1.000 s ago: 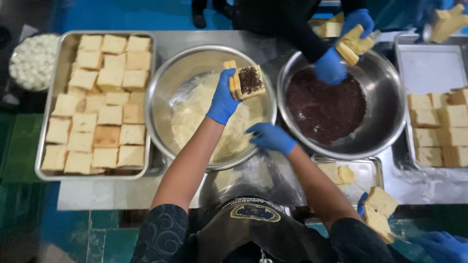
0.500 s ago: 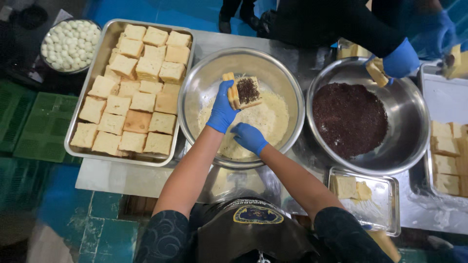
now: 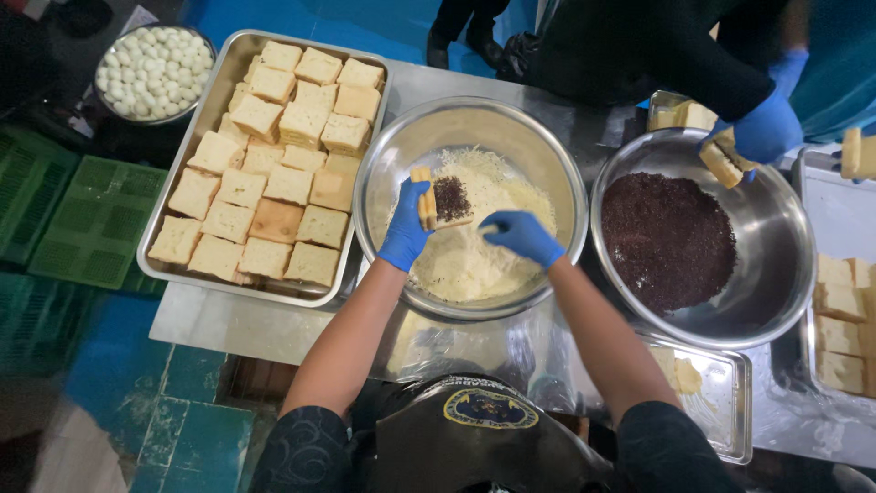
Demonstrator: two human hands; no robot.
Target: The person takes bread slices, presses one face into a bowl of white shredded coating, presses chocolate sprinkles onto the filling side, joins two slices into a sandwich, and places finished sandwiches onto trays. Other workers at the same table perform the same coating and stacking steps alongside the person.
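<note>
- Blue-gloved left hand [image 3: 404, 236] grips a bread slice [image 3: 440, 203] topped with dark sprinkles, over the steel bowl [image 3: 392, 164] of grated cheese [image 3: 474, 256].
- Right hand [image 3: 522, 235] is pinched shut on cheese, I think; keep the slice level so sprinkles stay put.
- No packages or labels visible, only a round badge [image 3: 490, 408] on the dark shirt.

Your left hand [image 3: 406, 228] holds a sprinkle-topped bread slice [image 3: 444, 201] over the bowl [image 3: 401, 146] of grated cheese [image 3: 470, 260]; your right hand [image 3: 522, 236] pinches cheese beside it.
</note>
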